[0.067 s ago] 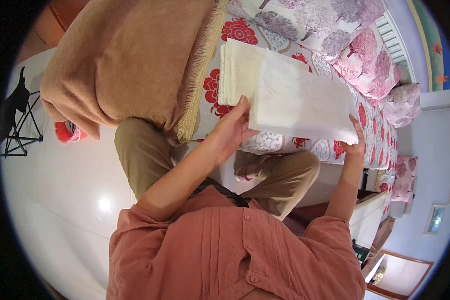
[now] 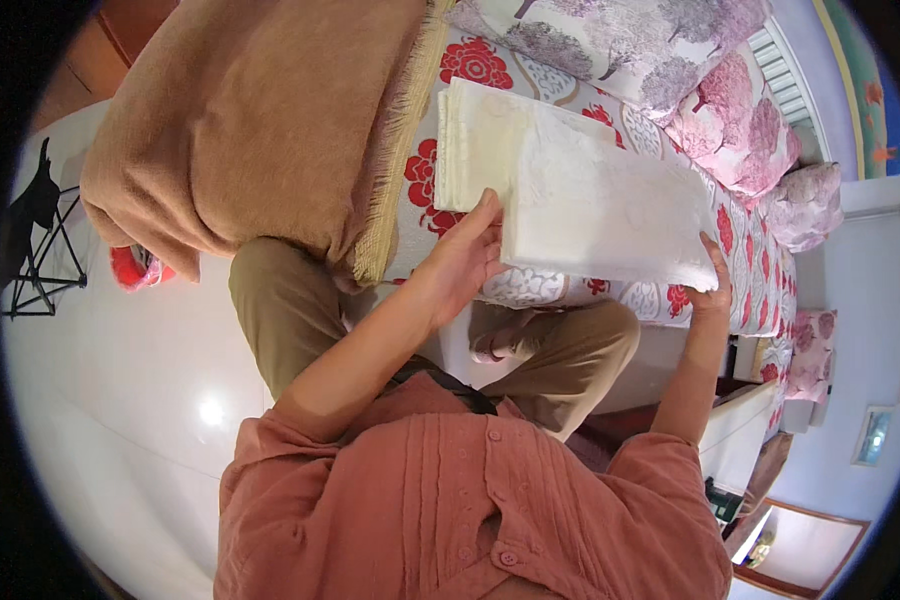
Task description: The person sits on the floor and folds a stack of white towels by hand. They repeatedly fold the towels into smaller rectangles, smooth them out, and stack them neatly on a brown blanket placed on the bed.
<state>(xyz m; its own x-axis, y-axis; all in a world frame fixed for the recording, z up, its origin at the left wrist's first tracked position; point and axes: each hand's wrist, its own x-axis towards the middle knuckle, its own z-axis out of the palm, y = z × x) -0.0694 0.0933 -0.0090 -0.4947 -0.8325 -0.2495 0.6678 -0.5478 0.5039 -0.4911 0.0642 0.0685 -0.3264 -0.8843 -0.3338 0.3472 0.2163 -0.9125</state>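
A white folded cloth (image 2: 610, 205) is held between my two hands above a patterned bed cover. My left hand (image 2: 462, 265) grips its left end, thumb raised along the edge and the other fingers partly hidden. At the right end, my right hand (image 2: 711, 285) has its fingers curled round the near corner. A cream folded cloth (image 2: 473, 150) lies on the cover at the left, its right part hidden behind the white one. Whether the two cloths touch I cannot tell.
A brown fringed blanket (image 2: 240, 120) drapes at the left. Tree-print pillows (image 2: 620, 45) line the far side of the red-flowered bed cover (image 2: 476, 62). A black folding stand (image 2: 42, 260) and a red item (image 2: 135, 268) are on the pale floor at far left.
The left edge of the white folded cloth has shifted very slightly to the right. Both hands keep nearly the same position.
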